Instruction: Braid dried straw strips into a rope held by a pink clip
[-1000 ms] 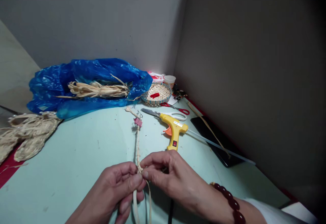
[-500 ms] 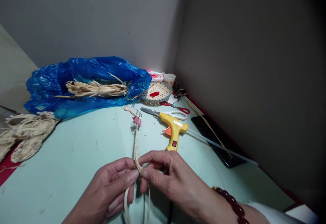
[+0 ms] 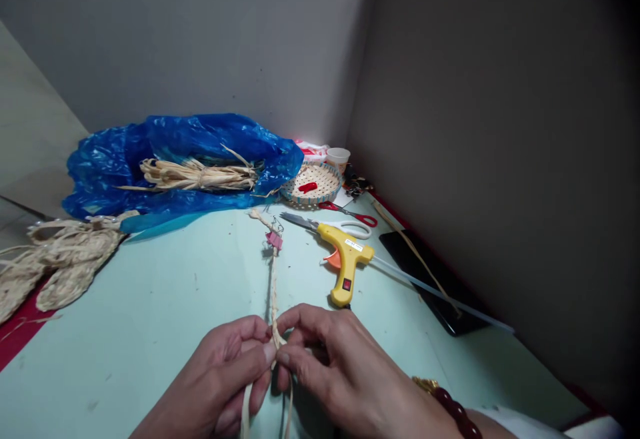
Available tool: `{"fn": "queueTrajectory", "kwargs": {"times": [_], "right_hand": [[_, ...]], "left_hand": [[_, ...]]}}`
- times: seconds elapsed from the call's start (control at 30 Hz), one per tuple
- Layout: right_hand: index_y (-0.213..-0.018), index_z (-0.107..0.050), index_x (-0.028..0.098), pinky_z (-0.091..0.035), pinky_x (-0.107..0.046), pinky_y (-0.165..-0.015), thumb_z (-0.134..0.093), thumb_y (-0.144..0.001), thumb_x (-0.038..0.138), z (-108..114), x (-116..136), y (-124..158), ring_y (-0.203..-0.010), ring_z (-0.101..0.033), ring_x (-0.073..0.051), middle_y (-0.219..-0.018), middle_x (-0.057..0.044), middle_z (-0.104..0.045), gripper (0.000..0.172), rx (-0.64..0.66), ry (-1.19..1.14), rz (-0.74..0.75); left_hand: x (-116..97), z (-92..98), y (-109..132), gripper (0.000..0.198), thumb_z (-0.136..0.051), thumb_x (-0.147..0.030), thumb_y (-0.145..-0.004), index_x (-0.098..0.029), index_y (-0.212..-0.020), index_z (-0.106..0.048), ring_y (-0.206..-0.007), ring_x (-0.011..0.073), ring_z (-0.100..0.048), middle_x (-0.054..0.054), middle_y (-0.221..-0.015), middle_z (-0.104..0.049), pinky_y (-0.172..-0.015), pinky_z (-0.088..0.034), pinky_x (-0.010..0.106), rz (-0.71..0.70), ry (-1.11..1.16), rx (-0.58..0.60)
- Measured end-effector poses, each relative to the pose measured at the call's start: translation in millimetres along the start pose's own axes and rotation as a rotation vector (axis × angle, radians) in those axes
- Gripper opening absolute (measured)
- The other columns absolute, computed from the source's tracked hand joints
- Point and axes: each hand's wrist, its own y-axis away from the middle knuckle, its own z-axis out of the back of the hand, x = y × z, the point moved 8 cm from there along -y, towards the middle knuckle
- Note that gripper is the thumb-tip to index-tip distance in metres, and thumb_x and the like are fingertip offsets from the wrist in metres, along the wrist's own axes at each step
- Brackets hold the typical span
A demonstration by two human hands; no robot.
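A thin pale braid [image 3: 273, 286] of straw-like strands runs toward me along the table. Near its far end a pink binder clip [image 3: 274, 240] grips it. My left hand [image 3: 230, 372] pinches the braid's near end from the left between thumb and fingers. From the right, my right hand [image 3: 330, 359] pinches the strands at the same spot, thumb and forefinger closed on them. Loose flat strands [image 3: 246, 406] hang down below the fingers toward the front edge of the view. Beyond my right hand lies a yellow glue gun [image 3: 345, 259] with a long clear glue stick in its back.
At the back, a blue plastic bag [image 3: 200, 134] holds a straw bundle [image 3: 200, 176]. Woven straw pieces [image 3: 80, 259] lie left. A round woven basket [image 3: 320, 189], red-handled scissors [image 3: 350, 213], white-handled scissors [image 3: 350, 227] and a cup [image 3: 338, 156] stand behind. A black phone-like slab [image 3: 450, 319] lies right.
The view has shifted slightly, so everything on the table sits a little further right. Both hands keep pinching the braid's near end, with small finger movements.
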Motion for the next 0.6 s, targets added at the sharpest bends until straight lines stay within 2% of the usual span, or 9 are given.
{"fn": "queueTrajectory", "kwargs": {"times": [0.13, 0.3, 0.47, 0.6], "right_hand": [[-0.104, -0.057, 0.02, -0.044, -0.02, -0.065, -0.045, -0.093, 0.022, -0.5, -3.1, 1.7, -0.07, -0.061, -0.01, -0.078, 0.001, -0.069, 0.016, 0.014, 0.035, -0.007], [-0.106, -0.046, 0.02, -0.043, -0.024, -0.073, -0.051, -0.09, 0.022, 3.3, -5.0, 4.2, -0.078, -0.059, -0.014, -0.078, 0.001, -0.067, 0.017, -0.018, 0.066, -0.018], [-0.104, -0.043, 0.021, -0.043, -0.026, -0.073, -0.049, -0.089, 0.019, 2.3, 0.5, 3.4, -0.076, -0.058, -0.013, -0.08, 0.001, -0.064, 0.016, 0.005, 0.093, -0.013], [-0.105, -0.042, 0.021, -0.043, -0.024, -0.069, -0.046, -0.089, 0.017, -0.1, 4.0, 2.1, -0.073, -0.059, -0.012, -0.082, 0.001, -0.065, 0.017, 0.041, 0.073, 0.018]], "left_hand": [[2.2, 2.2, 4.3, 0.026, -0.066, -0.04, -0.079, -0.018, -0.07, -0.055, -0.032, 0.0011, -0.017, -0.006, -0.043, -0.048, -0.037, -0.006, 0.019, 0.034, -0.012, -0.054], [1.0, 1.2, 9.4, 0.025, -0.065, -0.039, -0.079, -0.018, -0.071, -0.056, -0.033, -0.0004, -0.008, -0.007, -0.042, -0.047, -0.036, -0.002, 0.018, 0.09, 0.003, -0.058], [-2.1, -3.8, 4.1, 0.028, -0.068, -0.042, -0.076, -0.019, -0.072, -0.053, -0.03, -0.001, -0.016, -0.007, -0.043, -0.052, -0.034, -0.01, 0.016, 0.006, 0.053, 0.007], [-2.2, 0.7, -1.8, 0.036, -0.068, -0.051, -0.074, -0.019, -0.069, -0.051, -0.03, 0.0, -0.02, -0.007, -0.044, -0.051, -0.033, -0.012, 0.015, -0.048, -0.066, -0.054]]}}
